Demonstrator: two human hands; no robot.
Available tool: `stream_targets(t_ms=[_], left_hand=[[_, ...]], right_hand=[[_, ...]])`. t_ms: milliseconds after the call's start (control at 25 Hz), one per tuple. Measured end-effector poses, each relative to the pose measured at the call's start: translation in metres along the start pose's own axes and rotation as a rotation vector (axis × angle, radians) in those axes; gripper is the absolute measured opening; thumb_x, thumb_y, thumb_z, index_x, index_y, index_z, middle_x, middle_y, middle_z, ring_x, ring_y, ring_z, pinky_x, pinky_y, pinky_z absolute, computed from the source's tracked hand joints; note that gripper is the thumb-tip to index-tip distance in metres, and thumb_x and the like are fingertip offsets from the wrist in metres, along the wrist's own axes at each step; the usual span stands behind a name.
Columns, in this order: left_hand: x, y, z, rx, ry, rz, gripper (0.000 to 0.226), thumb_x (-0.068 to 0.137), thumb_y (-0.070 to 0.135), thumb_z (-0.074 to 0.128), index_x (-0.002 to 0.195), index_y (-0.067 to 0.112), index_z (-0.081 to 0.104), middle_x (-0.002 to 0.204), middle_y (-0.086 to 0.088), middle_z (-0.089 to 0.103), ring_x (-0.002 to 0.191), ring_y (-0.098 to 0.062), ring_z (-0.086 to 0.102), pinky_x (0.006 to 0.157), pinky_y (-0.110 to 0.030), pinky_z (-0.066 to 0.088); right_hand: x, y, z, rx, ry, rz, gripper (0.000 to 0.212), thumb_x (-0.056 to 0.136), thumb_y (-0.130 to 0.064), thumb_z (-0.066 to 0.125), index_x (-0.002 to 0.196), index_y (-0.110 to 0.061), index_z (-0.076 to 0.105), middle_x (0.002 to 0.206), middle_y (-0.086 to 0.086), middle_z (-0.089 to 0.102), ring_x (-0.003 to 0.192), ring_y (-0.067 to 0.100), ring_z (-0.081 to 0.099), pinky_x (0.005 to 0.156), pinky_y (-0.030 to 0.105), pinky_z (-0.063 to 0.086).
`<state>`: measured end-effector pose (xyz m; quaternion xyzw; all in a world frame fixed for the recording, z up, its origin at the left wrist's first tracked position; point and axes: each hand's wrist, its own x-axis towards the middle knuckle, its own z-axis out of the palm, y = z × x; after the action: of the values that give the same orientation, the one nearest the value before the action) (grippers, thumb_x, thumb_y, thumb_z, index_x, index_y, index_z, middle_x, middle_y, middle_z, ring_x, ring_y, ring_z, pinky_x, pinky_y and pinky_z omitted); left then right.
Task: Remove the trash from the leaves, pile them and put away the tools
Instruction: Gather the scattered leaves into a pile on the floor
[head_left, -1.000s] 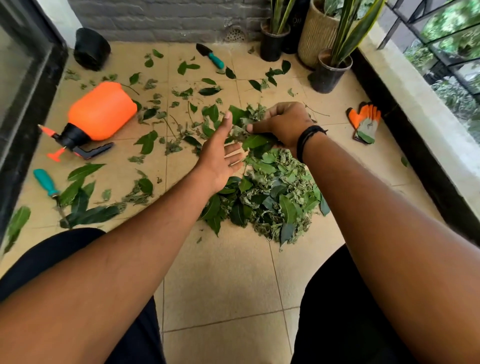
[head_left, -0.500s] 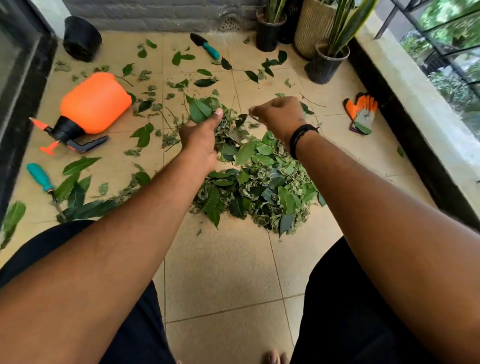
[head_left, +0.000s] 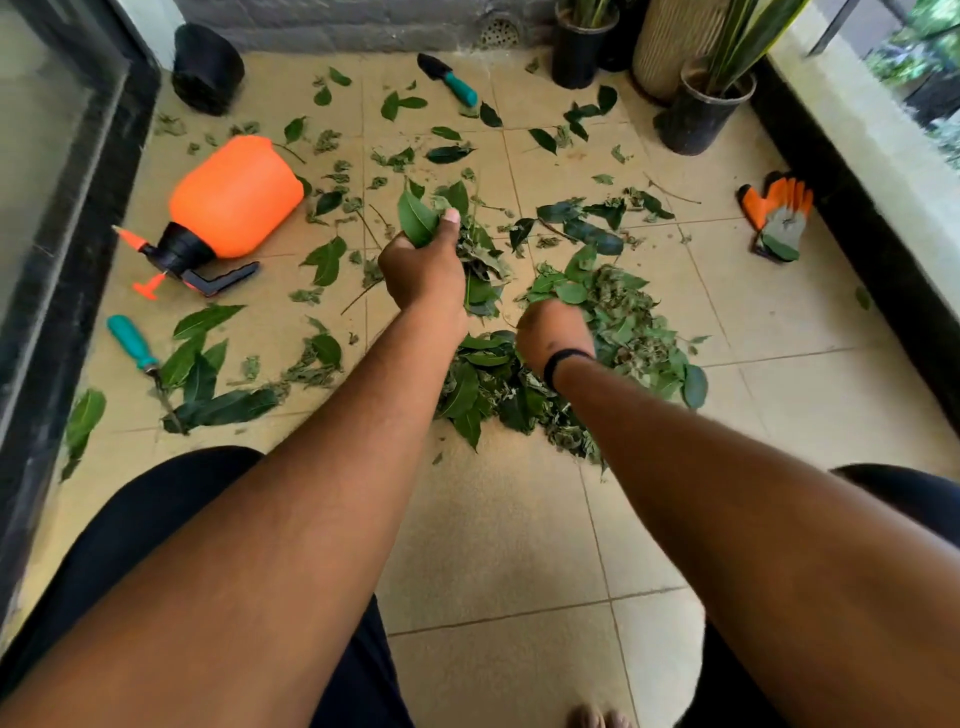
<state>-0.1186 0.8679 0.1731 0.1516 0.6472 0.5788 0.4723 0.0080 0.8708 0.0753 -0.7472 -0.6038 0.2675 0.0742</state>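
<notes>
A heap of green leaves (head_left: 618, 332) lies on the tiled floor in front of me. My left hand (head_left: 423, 265) grips a bunch of leaves at the heap's far left side, thumb up against a large leaf. My right hand (head_left: 553, 335) is curled into the heap's middle, holding leaves. Loose leaves (head_left: 332, 260) lie scattered over the far and left floor. An orange sprayer (head_left: 228, 202) lies on its side at the left. A teal-handled tool (head_left: 137, 353) lies near the left wall, and a teal-handled trowel (head_left: 449, 80) lies at the back.
An orange and grey glove (head_left: 779, 218) lies by the right ledge. Black pots (head_left: 698, 109) with plants and a woven planter (head_left: 660, 47) stand at the back right. A black pot (head_left: 208, 67) lies at the back left. A glass door frame (head_left: 67, 249) runs along the left.
My left hand closed on a bunch of leaves. My right hand came back from the heap's far edge into its middle.
</notes>
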Motion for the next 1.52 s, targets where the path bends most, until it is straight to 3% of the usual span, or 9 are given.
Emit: stream_targets(t_ms=[240,320,440,640,880,1000,1160,1320,1520], left_hand=[[0.009,-0.02,-0.025,0.125,0.021,-0.056,0.037,0.091,0.035,0.075,0.112,0.015,0.053,0.092,0.006,0.053,0.096,-0.016,0.057,0.085,-0.03,0.048],[0.009,-0.022,-0.035,0.133,0.032,-0.086,0.032,0.09,0.034,0.076,0.097,0.016,0.05,0.087,0.008,0.05,0.098,-0.017,0.055,0.092,-0.033,0.049],[0.006,-0.019,-0.042,0.127,0.058,-0.093,0.035,0.09,0.03,0.077,0.078,0.024,0.044,0.083,0.008,0.052,0.096,-0.019,0.055,0.097,-0.036,0.052],[0.012,-0.011,-0.051,0.084,0.1,-0.103,0.036,0.086,0.031,0.081,0.082,0.025,0.046,0.093,0.003,0.058,0.109,-0.026,0.061,0.101,-0.048,0.053],[0.026,-0.009,-0.044,0.001,0.073,-0.218,0.031,0.086,0.034,0.081,0.092,0.021,0.053,0.105,-0.005,0.063,0.106,-0.032,0.063,0.093,-0.054,0.056],[0.022,-0.006,-0.027,-0.062,-0.001,-0.301,0.037,0.086,0.031,0.081,0.108,0.013,0.058,0.111,-0.011,0.065,0.099,-0.036,0.066,0.084,-0.059,0.058],[0.016,-0.004,0.0,-0.119,-0.12,-0.316,0.027,0.082,0.022,0.083,0.101,0.011,0.068,0.106,-0.016,0.074,0.087,-0.034,0.074,0.076,-0.057,0.061],[-0.006,-0.007,0.021,-0.046,-0.222,-0.211,0.013,0.089,0.015,0.077,0.098,0.014,0.068,0.098,-0.01,0.075,0.084,-0.026,0.074,0.067,-0.036,0.063],[-0.013,-0.026,0.016,0.049,-0.084,-0.186,0.006,0.089,0.021,0.075,0.089,0.017,0.07,0.092,-0.006,0.076,0.088,-0.027,0.074,0.083,-0.046,0.062]], right_hand=[[-0.027,-0.002,0.094,-0.422,-0.226,-0.48,0.086,0.088,-0.053,0.067,0.157,-0.026,0.024,0.166,0.01,0.014,0.153,0.039,0.006,0.124,0.054,0.015],[-0.02,0.001,0.106,-0.463,-0.28,-0.471,0.078,0.093,-0.043,0.065,0.157,-0.031,0.022,0.167,0.011,0.011,0.152,0.041,0.006,0.123,0.055,0.015],[-0.016,-0.002,0.11,-0.55,-0.212,-0.469,0.046,0.099,-0.019,0.054,0.144,-0.029,0.049,0.146,0.013,0.046,0.137,0.039,0.035,0.111,0.051,0.036],[-0.016,0.001,0.103,-0.583,-0.051,-0.482,0.021,0.099,-0.019,0.055,0.115,-0.019,0.068,0.113,0.005,0.066,0.116,0.03,0.048,0.094,0.043,0.043],[0.007,-0.026,0.058,0.709,-0.1,0.233,0.021,0.09,-0.012,0.07,0.111,-0.01,0.071,0.111,0.01,0.071,0.101,0.024,0.067,0.094,0.044,0.057],[0.004,-0.057,0.01,1.209,-0.232,0.395,0.017,0.098,-0.006,0.044,0.095,-0.004,0.06,0.098,0.019,0.065,0.09,0.032,0.065,0.089,0.061,0.055],[-0.018,-0.075,-0.065,1.315,-0.346,0.362,0.038,0.098,-0.011,0.04,0.127,0.001,0.061,0.124,0.023,0.066,0.11,0.039,0.067,0.08,0.057,0.059],[-0.033,-0.054,-0.102,1.435,-0.353,0.32,0.036,0.103,-0.023,0.043,0.117,0.001,0.065,0.114,0.017,0.069,0.104,0.034,0.069,0.092,0.052,0.056],[-0.031,-0.068,-0.063,1.24,-0.104,0.325,0.015,0.093,-0.019,0.069,0.101,-0.007,0.068,0.103,0.017,0.074,0.097,0.032,0.072,0.09,0.052,0.058]])
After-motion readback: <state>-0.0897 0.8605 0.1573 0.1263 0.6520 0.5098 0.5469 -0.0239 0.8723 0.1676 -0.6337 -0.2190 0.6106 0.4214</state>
